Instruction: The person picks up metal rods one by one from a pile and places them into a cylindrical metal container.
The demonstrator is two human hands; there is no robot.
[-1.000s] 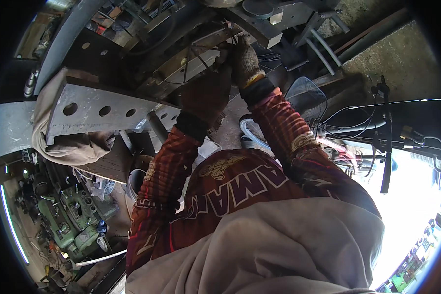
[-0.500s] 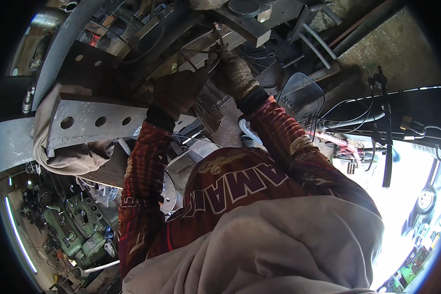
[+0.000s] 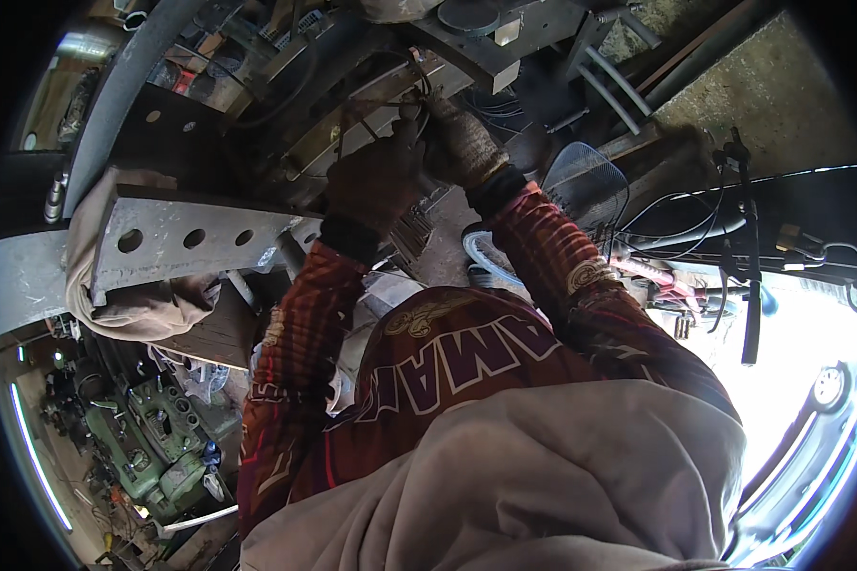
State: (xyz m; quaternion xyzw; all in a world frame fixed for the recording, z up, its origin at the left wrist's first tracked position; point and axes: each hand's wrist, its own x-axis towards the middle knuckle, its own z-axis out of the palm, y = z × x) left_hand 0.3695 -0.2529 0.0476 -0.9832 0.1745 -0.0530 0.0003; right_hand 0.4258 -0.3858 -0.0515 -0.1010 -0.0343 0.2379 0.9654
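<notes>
Both of my hands wear work gloves and meet over a dark steel workpiece at the top centre. My left hand (image 3: 376, 181), in shadow, is closed with its fingers up against the right one; what it grips is hidden. My right hand (image 3: 460, 143), in a pale knitted glove, is closed around a thin bent metal rod (image 3: 419, 71) that rises past its fingers. Another thin brownish rod (image 3: 376, 103) runs left from the fingertips across a lighter steel bar (image 3: 324, 143). The exact grip is too dark to make out.
A steel plate with round holes (image 3: 167, 238) juts out on the left, a cloth (image 3: 143, 314) hanging beneath it. Thin rods (image 3: 412, 233) lie below my hands. On the right are a mesh basket (image 3: 586, 176) and cables (image 3: 671, 200); green machinery (image 3: 152, 447) stands lower left.
My left hand and forearm have shifted right, closer to the right hand. The right hand has barely moved. In the bright opening at lower right, a car now fills more of the view.
</notes>
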